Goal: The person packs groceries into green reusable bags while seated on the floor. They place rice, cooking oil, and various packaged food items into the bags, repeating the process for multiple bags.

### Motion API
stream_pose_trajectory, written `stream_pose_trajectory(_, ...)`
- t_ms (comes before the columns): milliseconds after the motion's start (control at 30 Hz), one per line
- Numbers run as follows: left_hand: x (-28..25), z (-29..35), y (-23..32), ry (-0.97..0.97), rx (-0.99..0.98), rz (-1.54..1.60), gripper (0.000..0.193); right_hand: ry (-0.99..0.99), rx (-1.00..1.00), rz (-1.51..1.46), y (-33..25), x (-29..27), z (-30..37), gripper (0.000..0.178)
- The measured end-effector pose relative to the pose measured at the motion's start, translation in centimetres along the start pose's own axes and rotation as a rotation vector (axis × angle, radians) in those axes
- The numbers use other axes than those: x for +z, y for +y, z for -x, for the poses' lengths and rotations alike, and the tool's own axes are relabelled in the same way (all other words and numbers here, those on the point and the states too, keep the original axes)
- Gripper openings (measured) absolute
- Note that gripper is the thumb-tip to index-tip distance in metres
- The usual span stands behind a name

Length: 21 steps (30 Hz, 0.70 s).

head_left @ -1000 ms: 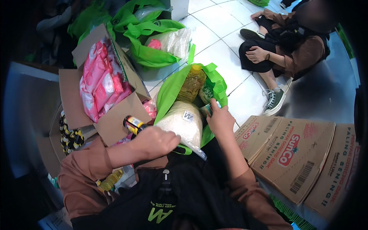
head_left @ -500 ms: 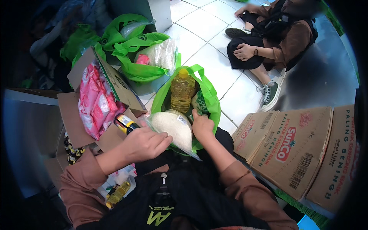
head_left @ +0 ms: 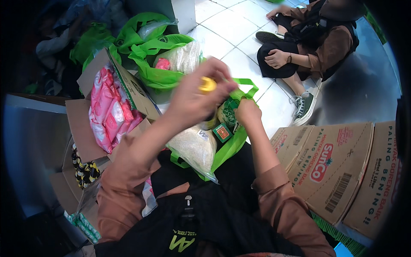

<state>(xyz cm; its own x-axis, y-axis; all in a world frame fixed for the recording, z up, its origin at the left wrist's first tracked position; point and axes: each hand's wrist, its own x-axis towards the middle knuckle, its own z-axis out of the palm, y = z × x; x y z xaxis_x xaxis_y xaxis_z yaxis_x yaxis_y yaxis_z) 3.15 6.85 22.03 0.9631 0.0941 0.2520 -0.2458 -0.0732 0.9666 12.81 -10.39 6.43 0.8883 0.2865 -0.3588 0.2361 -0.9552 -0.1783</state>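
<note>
A green shopping bag [head_left: 233, 152] stands open in front of me. In it are a clear bag of rice [head_left: 195, 147], a small green-and-orange box [head_left: 222, 132], a green-printed packet [head_left: 227, 112] and a bottle whose yellow cap [head_left: 208, 85] shows behind my left hand. My left hand [head_left: 197, 96] is raised over the bag, its fingers smeared by motion near the far handle. The bottle's body is mostly hidden by that hand. My right hand [head_left: 249, 114] is closed at the bag's right rim, gripping the green fabric.
To my left, an opened carton [head_left: 83, 130] holds pink-and-white packets [head_left: 109, 113]; several dark bottles with yellow caps [head_left: 87, 171] sit below it. Other filled green bags [head_left: 160, 79] stand beyond. Cartons [head_left: 327, 167] line my right. A person [head_left: 308, 47] sits on the tiled floor.
My left hand rose from beside the rice to above the bag; the dark labelled bottle it held is out of clear sight. My right hand moved up to the right rim. The small box is now visible.
</note>
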Motion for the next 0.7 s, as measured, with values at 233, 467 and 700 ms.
stream_pose_trajectory(233, 3.9, 0.7, -19.5, -0.259, -0.185, -0.15, 0.022, -0.037, -0.027, 0.112, 0.5, 1.5, -1.3, 0.018)
stream_pose_trajectory(467, 6.0, 5.6, -25.2, -0.379, -0.131, -0.8, 0.032, 0.012, -0.093, -0.083, 1.2, 0.2, 1.5, 0.022)
stream_pose_trajectory(700, 2.8, 3.9, -21.3, -0.433, -0.28, -0.64, 0.053, 0.162, -0.3, -0.233, -0.4, -1.4, 6.2, 0.038)
